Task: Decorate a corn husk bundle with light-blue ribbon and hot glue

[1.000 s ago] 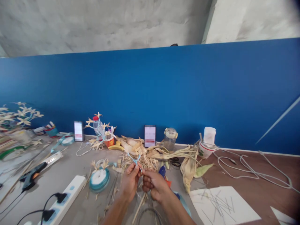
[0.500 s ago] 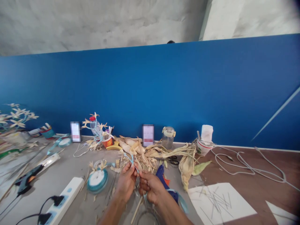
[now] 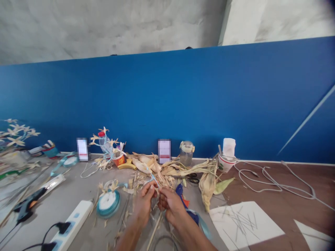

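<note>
Left hand [image 3: 143,206] and right hand [image 3: 171,206] meet above the tabletop [image 3: 75,195], fingers pinched on blue ribbon [image 3: 154,178], drawing it taut.

Hands: two, left hand [image 3: 143,205] and right hand [image 3: 171,207]. Blue ribbon strand [image 3: 154,179]: one. Ribbon spools: two [image 3: 108,203] [image 3: 70,161]. Power strip [image 3: 75,218]: one. Glass jar [image 3: 186,153]: one. Paper sheets: two [image 3: 243,225] [image 3: 311,234].

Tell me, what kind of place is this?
Probably a craft workbench. Dried corn husks lie heaped on the table, with a ribbon spool and a black glue gun nearby. The left hand and right hand pinch a blue ribbon strand.
</note>
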The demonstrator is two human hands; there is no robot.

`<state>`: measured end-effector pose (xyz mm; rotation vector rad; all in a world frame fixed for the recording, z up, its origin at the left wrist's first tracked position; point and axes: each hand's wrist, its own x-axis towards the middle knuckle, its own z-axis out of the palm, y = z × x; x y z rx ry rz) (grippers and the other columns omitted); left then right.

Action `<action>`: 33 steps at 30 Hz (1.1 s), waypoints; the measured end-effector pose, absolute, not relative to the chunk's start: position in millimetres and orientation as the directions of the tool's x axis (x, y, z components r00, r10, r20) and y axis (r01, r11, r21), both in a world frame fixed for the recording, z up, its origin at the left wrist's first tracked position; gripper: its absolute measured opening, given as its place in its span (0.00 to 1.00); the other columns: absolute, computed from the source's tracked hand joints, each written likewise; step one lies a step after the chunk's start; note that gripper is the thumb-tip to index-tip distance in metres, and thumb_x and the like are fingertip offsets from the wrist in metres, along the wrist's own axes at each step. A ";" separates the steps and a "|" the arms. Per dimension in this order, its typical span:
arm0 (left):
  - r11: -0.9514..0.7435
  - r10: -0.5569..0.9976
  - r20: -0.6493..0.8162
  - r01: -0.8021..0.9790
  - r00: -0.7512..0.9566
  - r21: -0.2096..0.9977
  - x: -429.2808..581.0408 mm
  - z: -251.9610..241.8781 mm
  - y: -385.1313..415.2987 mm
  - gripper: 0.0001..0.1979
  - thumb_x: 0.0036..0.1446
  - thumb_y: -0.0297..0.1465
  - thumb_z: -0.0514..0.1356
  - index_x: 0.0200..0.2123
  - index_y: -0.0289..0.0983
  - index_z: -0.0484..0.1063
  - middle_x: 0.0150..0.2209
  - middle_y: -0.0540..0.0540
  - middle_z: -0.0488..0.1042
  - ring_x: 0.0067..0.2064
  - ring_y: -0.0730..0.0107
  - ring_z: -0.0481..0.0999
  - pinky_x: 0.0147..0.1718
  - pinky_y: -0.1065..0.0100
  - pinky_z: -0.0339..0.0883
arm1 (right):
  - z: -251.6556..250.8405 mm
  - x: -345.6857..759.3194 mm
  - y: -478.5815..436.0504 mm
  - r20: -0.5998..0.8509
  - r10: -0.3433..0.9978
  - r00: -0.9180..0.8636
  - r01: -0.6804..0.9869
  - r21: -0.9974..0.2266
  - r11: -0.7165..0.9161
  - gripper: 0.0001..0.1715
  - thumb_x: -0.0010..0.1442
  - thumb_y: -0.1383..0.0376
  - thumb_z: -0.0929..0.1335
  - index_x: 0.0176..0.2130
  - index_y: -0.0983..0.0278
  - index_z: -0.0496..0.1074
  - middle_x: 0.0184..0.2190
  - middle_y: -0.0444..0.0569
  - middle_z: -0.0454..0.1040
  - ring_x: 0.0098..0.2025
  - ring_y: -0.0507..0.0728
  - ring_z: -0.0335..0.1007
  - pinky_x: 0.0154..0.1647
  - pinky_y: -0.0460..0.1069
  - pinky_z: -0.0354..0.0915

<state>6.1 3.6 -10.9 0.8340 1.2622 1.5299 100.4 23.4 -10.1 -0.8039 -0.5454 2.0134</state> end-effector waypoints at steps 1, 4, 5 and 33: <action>-0.015 0.948 -0.057 -0.222 -0.313 0.975 6.6 -11.8 3.2 0.16 0.43 0.41 0.63 0.32 0.35 0.75 0.22 0.49 0.70 0.26 0.69 0.68 0.29 0.69 0.62 | -9.0 100.9 23.8 -0.313 0.885 -0.345 -0.564 -0.685 -0.462 0.15 0.40 0.61 0.70 0.19 0.63 0.58 0.09 0.31 0.49 0.11 0.43 0.38 0.14 0.42 0.40; -0.036 0.961 -0.025 -0.216 -0.275 0.976 9.9 -12.2 1.5 0.15 0.43 0.40 0.64 0.32 0.35 0.75 0.27 0.46 0.74 0.31 0.67 0.71 0.34 0.67 0.63 | -5.7 103.8 22.3 -0.131 0.986 -0.106 -0.421 -0.892 -0.164 0.10 0.45 0.61 0.67 0.20 0.64 0.63 0.12 0.36 0.58 0.15 0.46 0.50 0.17 0.43 0.49; -0.040 0.966 -0.021 -0.229 -0.257 0.973 11.3 -11.7 0.9 0.14 0.43 0.39 0.63 0.32 0.36 0.75 0.28 0.46 0.75 0.32 0.66 0.71 0.35 0.67 0.63 | -4.6 105.0 20.6 -0.031 0.999 -0.039 -0.316 -0.948 -0.041 0.09 0.47 0.62 0.65 0.21 0.65 0.65 0.15 0.39 0.62 0.18 0.48 0.55 0.21 0.44 0.53; -0.041 0.970 -0.141 -0.709 -0.196 0.704 11.9 11.8 -0.9 0.09 0.36 0.27 0.69 0.23 0.34 0.73 0.22 0.52 0.71 0.25 0.78 0.69 0.29 0.75 0.64 | 4.8 93.5 6.4 -0.187 0.938 -0.293 -0.503 -0.804 -0.317 0.16 0.43 0.58 0.70 0.19 0.64 0.61 0.10 0.32 0.49 0.14 0.44 0.38 0.16 0.44 0.37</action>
